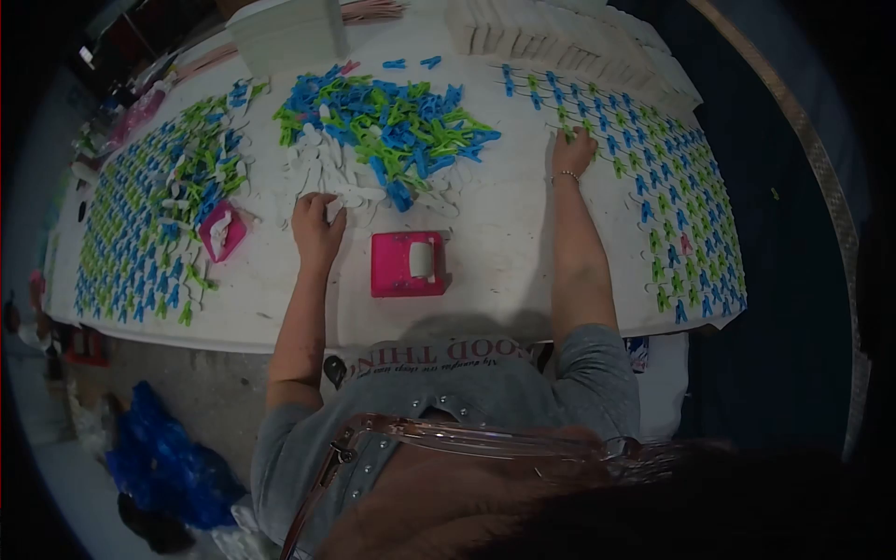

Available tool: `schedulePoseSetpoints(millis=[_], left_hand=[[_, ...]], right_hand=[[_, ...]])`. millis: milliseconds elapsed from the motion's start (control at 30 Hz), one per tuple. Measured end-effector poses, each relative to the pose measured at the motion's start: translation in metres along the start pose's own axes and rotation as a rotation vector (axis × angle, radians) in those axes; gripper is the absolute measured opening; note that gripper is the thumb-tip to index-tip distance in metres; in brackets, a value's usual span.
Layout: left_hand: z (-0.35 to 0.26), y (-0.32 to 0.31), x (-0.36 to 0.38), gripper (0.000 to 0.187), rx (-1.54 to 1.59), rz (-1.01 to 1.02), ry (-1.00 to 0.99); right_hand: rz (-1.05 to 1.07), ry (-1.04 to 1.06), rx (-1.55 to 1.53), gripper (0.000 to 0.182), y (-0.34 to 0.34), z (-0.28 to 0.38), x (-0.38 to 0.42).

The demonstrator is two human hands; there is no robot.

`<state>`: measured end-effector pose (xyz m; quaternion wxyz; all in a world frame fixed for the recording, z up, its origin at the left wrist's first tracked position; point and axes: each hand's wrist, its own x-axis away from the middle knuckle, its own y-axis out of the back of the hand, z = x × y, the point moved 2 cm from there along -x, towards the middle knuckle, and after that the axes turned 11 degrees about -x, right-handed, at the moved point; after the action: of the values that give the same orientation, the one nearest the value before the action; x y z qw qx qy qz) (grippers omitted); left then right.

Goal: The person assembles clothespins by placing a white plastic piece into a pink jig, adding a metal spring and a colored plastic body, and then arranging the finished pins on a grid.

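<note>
My left hand (318,230) rests at the near edge of a heap of white plastic pieces (322,166), its thumb apart from the curled fingers and nothing visible between them. My right hand (576,154) reaches to the inner edge of the right-hand array of clothespins (644,154), its fingertips pinched on a green clothespin (566,133). Beyond my left hand lies a big loose pile of blue and green clothespins (387,117). Between my forearms sits a bright pink block (408,265) with a white curved piece on top.
Rows of blue and green clothespins (126,224) cover the table's left side, with a loose heap and a small pink tray (222,231) beside them. White stacked blocks (551,42) line the back right. A white box (287,37) stands at the back.
</note>
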<state>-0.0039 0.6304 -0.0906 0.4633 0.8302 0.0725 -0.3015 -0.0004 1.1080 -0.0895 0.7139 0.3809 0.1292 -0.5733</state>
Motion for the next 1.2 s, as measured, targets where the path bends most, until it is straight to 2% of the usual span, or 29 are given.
schedulePoseSetpoints(millis=[33,100,133,200,233,300,333,400,467,533,633,667,700,733,767,800,833,867,933,1033,1100,1200], left_hand=[[-0.002,0.000,0.000,0.026,0.002,-0.032,-0.030],[-0.003,0.002,0.000,0.026,0.016,-0.029,-0.026],[-0.003,0.002,0.000,0.025,0.033,0.001,0.009],[-0.001,0.001,0.001,0.025,0.023,-0.021,-0.001],[0.000,0.000,0.001,0.025,0.027,-0.044,-0.028],[0.003,-0.002,0.001,0.025,0.022,-0.065,-0.045],[0.003,-0.002,0.003,0.025,0.023,-0.083,-0.066],[0.002,-0.001,0.005,0.026,0.040,-0.093,-0.048],[0.001,0.002,0.006,0.026,0.056,-0.105,-0.035],[-0.005,0.014,0.006,0.028,0.030,-0.246,-0.113],[-0.021,0.031,0.004,0.025,0.032,-0.319,-0.164],[-0.027,0.032,0.003,0.025,0.032,-0.324,-0.161],[-0.033,0.028,0.002,0.022,0.261,-0.117,-0.108],[-0.043,0.027,0.002,0.020,0.487,0.094,-0.049],[-0.055,0.029,0.003,0.020,0.486,0.094,-0.036],[-0.074,0.033,0.002,0.018,0.798,0.266,0.071],[-0.085,0.035,0.005,0.017,1.108,0.436,0.181],[-0.086,0.033,0.006,0.017,1.106,0.433,0.194],[-0.087,0.028,0.002,0.017,1.227,0.602,0.148],[-0.081,0.030,0.003,0.016,1.154,0.554,0.152],[-0.080,0.032,0.006,0.015,1.073,0.527,0.091],[-0.078,0.039,0.009,0.012,0.933,0.489,0.001]], right_hand=[[0.033,0.000,-0.011,0.014,0.001,0.007,0.008],[0.379,0.084,-0.290,0.016,0.002,0.022,0.026],[0.400,0.084,-0.299,0.016,0.007,0.035,0.041],[0.890,0.085,-0.472,0.018,0.017,0.062,0.083],[0.901,0.087,-0.476,0.018,0.026,0.077,0.098],[1.123,0.210,-0.429,0.018,0.040,0.106,0.126],[1.128,0.213,-0.431,0.018,0.044,0.113,0.134],[1.076,0.392,-0.251,0.019,0.051,0.124,0.147],[1.086,0.402,-0.213,0.019,0.051,0.120,0.149],[1.096,0.412,-0.170,0.020,0.057,0.115,0.145],[1.135,0.370,-0.127,0.020,0.075,0.112,0.139],[1.139,0.242,-0.273,0.018,0.084,0.112,0.138],[1.141,0.111,-0.417,0.017,0.092,0.114,0.138],[1.149,0.115,-0.414,0.017,0.100,0.121,0.141],[1.170,0.064,-0.561,0.016,0.107,0.130,0.146],[1.189,0.009,-0.710,0.014,0.113,0.138,0.152],[1.204,0.005,-0.707,0.014,0.117,0.145,0.158],[1.215,-0.035,-0.748,0.013,0.120,0.152,0.164],[1.234,-0.075,-0.789,0.014,0.123,0.159,0.175],[1.156,0.026,-0.824,0.016,0.126,0.164,0.184],[1.036,0.273,-0.783,0.019,0.128,0.167,0.190],[1.016,0.295,-0.780,0.018,0.127,0.168,0.198]])
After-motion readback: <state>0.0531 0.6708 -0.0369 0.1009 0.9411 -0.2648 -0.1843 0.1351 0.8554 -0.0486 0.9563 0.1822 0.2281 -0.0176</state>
